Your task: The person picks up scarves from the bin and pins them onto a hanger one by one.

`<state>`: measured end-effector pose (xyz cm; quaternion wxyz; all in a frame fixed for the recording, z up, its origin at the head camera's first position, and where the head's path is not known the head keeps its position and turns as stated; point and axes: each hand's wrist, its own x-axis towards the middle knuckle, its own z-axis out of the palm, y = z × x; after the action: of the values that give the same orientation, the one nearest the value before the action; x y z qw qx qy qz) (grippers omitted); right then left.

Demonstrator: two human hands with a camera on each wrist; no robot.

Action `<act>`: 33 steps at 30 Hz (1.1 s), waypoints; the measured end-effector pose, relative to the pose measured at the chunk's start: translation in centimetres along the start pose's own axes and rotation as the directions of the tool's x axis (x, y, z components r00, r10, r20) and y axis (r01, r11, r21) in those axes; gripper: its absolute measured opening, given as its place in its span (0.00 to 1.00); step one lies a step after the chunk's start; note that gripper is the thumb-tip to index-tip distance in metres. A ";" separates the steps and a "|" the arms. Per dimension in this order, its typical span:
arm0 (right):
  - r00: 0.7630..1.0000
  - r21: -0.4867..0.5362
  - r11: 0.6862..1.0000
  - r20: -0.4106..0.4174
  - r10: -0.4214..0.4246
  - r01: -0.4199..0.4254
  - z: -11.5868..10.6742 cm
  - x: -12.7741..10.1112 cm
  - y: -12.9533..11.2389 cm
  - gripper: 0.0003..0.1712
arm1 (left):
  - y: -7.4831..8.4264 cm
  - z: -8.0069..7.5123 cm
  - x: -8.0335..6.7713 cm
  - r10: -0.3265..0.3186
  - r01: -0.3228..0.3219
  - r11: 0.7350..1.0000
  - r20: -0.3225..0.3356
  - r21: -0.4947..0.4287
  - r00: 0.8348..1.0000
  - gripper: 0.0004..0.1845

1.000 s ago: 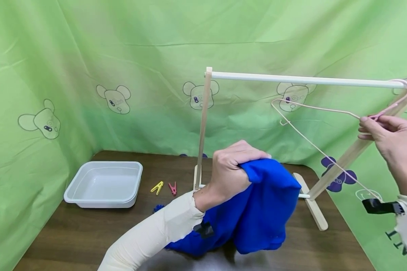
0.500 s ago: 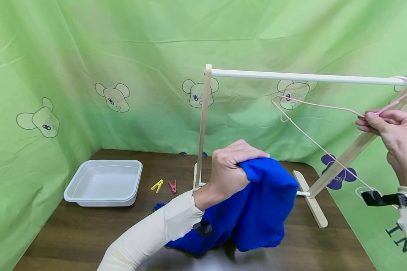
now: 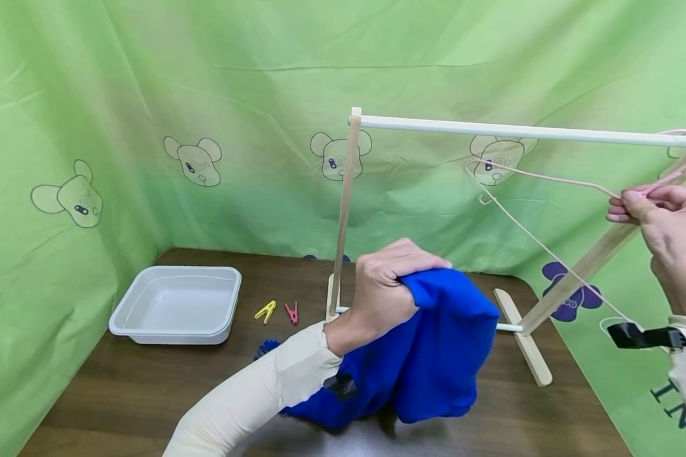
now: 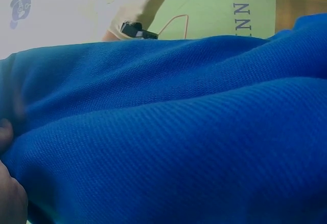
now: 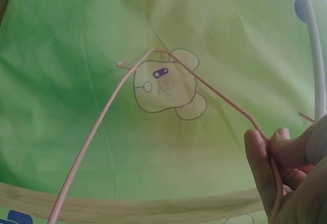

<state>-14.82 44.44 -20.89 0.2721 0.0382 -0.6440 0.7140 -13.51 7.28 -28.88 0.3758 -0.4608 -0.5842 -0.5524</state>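
Head view: left hand [image 3: 385, 289] clutches blue cloth [image 3: 440, 349], right hand [image 3: 660, 231] pinches hanger [image 3: 540, 193] on rail [image 3: 520, 132]; step, seemingly unhooking; next, probably threading the cloth onto it.

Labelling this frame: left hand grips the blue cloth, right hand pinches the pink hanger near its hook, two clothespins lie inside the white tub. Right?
Not quite. The head view shows the yellow clothespin and red clothespin lying on the table, beside the white tub, not inside it. The rest holds: the left hand grips the blue cloth, and the right hand pinches the pink hanger near its hook.
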 end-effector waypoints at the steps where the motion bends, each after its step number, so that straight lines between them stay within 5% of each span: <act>1: 1.000 0.001 1.000 -0.003 -0.006 0.006 0.0 0.0 0.0 0.08 | 0.0 0.0 0.0 0.000 0.000 1.000 -0.001 -0.001 1.000 0.11; 11: 1.000 -0.020 1.000 -0.014 0.000 0.000 0.6 -0.7 -0.9 0.11 | 0.0 -0.1 -0.4 -0.002 0.002 1.000 -0.013 -0.011 1.000 0.11; 20: 0.996 0.109 0.991 0.027 -0.081 0.077 1.4 -0.8 -1.2 0.03 | 0.0 -0.4 -0.3 0.002 -0.003 1.000 -0.025 -0.016 1.000 0.10; 33: 0.994 0.082 0.994 0.074 -0.077 0.071 2.3 -2.2 -1.7 0.07 | 0.2 0.0 0.1 -0.028 0.028 0.999 -0.020 -0.038 0.999 0.11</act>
<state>-12.88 41.61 -19.91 0.2719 0.1004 -0.6234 0.7262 -13.33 7.32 -28.70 0.3653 -0.4538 -0.5763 -0.5732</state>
